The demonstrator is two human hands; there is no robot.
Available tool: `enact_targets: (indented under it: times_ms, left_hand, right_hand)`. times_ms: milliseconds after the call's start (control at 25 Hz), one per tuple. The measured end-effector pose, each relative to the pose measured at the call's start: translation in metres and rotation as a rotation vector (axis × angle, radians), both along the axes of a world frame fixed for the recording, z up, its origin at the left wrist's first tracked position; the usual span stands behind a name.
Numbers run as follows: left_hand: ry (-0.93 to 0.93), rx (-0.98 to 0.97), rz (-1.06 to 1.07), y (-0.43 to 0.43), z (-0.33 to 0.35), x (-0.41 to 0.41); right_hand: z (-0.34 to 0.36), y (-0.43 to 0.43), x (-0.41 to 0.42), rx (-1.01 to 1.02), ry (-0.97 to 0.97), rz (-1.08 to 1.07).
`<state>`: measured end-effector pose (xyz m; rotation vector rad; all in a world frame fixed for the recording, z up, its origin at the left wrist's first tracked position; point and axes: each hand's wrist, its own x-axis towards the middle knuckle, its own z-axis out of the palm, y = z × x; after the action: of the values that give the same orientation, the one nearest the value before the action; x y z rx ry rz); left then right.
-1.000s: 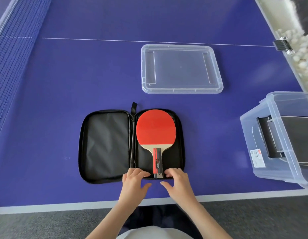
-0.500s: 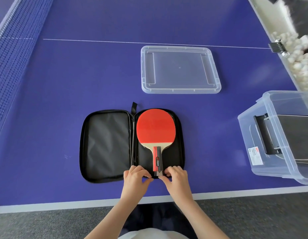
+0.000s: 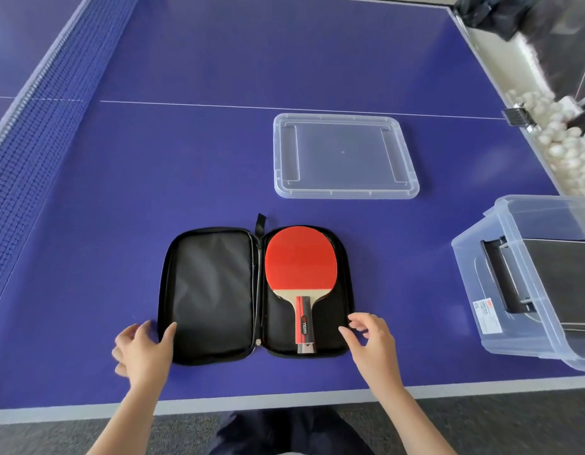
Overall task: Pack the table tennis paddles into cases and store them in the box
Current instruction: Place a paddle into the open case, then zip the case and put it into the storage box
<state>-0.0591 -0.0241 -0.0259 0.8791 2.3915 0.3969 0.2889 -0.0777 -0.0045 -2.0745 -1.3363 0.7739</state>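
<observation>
A black zip case [image 3: 212, 297] lies spread open on the blue table near its front edge. A red paddle [image 3: 301, 261] rests in the case's right half, handle toward me. My left hand [image 3: 143, 349] is at the case's lower left corner, thumb on the lining and fingers outside the rim. My right hand [image 3: 371, 343] hovers at the case's lower right edge with fingers spread and holds nothing. A clear plastic box [image 3: 501, 284] stands at the right, with a dark case inside.
The box's clear lid [image 3: 346, 156] lies flat beyond the case. The net [image 3: 38, 133] runs along the left. A trough of several white balls [image 3: 566, 149] lines the table's right side. The table's front edge [image 3: 284, 394] is just under my wrists.
Both hands left the paddle handle end and moved apart, the left to the case's lower left corner, the right to its lower right edge. The paddle stayed in place.
</observation>
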Motion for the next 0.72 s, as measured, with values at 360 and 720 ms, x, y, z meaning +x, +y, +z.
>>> enact_targets:
  times_ms: [360, 720]
  left_hand:
    - [-0.781, 0.406, 0.072, -0.022, 0.07, 0.02]
    - [-0.583, 0.481, -0.56, -0.033, 0.115, 0.13]
  right_hand:
    - [0.047, 0.045, -0.066, 0.014, 0.263, 0.153]
    - [0.109, 0.074, -0.085, -0.037, 0.67, 0.17]
